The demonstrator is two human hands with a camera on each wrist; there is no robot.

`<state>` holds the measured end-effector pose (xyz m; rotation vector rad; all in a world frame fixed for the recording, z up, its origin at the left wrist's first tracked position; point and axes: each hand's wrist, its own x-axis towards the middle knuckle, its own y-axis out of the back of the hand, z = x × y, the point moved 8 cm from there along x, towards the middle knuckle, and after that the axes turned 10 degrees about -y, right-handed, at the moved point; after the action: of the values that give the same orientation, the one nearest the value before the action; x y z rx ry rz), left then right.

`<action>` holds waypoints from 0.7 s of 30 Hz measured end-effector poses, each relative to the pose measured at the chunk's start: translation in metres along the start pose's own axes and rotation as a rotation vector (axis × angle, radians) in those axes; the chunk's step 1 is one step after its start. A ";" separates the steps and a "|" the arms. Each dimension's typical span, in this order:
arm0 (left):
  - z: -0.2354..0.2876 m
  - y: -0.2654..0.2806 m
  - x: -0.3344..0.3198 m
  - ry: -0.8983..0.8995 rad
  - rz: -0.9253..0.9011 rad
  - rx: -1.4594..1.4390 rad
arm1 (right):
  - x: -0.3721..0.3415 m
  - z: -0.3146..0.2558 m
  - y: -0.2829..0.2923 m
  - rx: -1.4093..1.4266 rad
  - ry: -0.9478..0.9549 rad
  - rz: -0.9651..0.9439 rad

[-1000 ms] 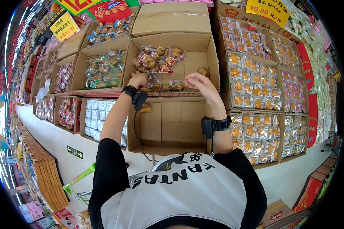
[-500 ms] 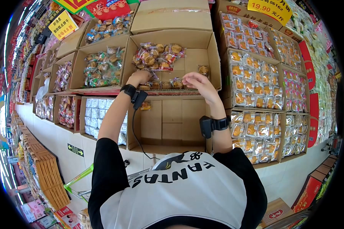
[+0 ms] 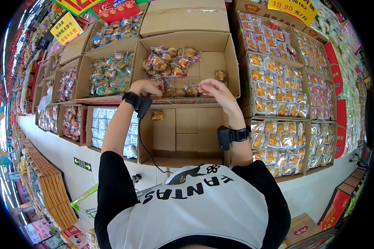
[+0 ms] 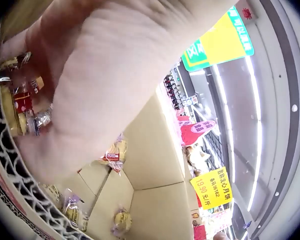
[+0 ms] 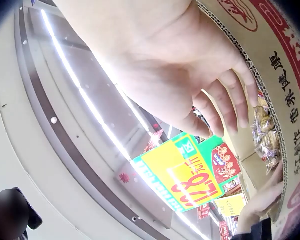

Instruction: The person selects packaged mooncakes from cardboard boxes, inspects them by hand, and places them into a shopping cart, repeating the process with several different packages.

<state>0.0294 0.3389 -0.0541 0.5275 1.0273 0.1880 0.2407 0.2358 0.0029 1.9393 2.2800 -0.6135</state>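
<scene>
My left hand [image 3: 149, 88] is at the front left corner of a cardboard box [image 3: 214, 62], its fingers curled over a packet of cookies [image 4: 22, 102] low behind the front wall. Much of that packet is hidden by the hand. To the right of it, several clear-wrapped packets of cookies [image 3: 179, 92] stand in a row along the front wall. My right hand [image 3: 216, 89] hovers over the right end of this row, fingers loosely bent with nothing between them. A heap of cookie packets [image 3: 170, 60] lies behind my left hand, and a single packet [image 3: 220, 75] sits at the right wall.
Nearer to me is a lower cardboard box [image 3: 187, 137] with one small packet [image 3: 157, 114] in its back left corner. Boxes of green-wrapped packets [image 3: 110, 74] and orange-filled packs [image 3: 274, 87] flank the middle box. A green-handled cart [image 3: 85, 195] stands lower left.
My left hand has drawn back from the corner toward the front wall, and its fingers have turned to point right. The right hand has shifted slightly left and otherwise stays put.
</scene>
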 end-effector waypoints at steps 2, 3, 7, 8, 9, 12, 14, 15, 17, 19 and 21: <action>-0.016 -0.008 0.014 -0.030 -0.029 -0.016 | 0.001 0.001 -0.001 0.001 -0.001 0.001; -0.030 -0.011 0.034 -0.124 0.016 0.092 | 0.001 0.001 -0.001 0.001 -0.001 0.002; -0.023 -0.011 0.036 -0.121 0.000 0.212 | 0.003 0.004 0.001 0.004 0.010 -0.007; -0.023 -0.012 0.037 -0.122 0.000 0.212 | 0.004 0.005 0.002 0.021 0.018 -0.008; -0.024 -0.013 0.038 -0.123 0.022 0.222 | 0.004 0.006 0.003 0.038 0.027 -0.010; -0.021 -0.009 0.035 -0.177 0.087 0.233 | 0.002 0.004 0.005 0.031 0.020 0.001; -0.014 -0.005 0.027 -0.227 0.131 0.229 | 0.002 0.006 0.006 0.047 0.019 0.001; -0.002 0.001 0.010 -0.203 0.151 0.089 | 0.003 0.006 0.006 0.066 0.016 -0.003; -0.002 0.008 -0.001 -0.253 0.231 -0.187 | 0.003 0.004 0.004 0.051 0.022 -0.005; 0.010 0.019 -0.023 -0.304 0.312 -0.278 | 0.003 0.005 0.001 0.036 0.025 -0.011; 0.026 0.033 -0.046 -0.410 0.431 -0.389 | 0.006 0.006 0.001 -0.008 0.042 -0.002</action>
<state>0.0311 0.3404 0.0083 0.4023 0.4498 0.6222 0.2389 0.2396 -0.0049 1.9652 2.3059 -0.5683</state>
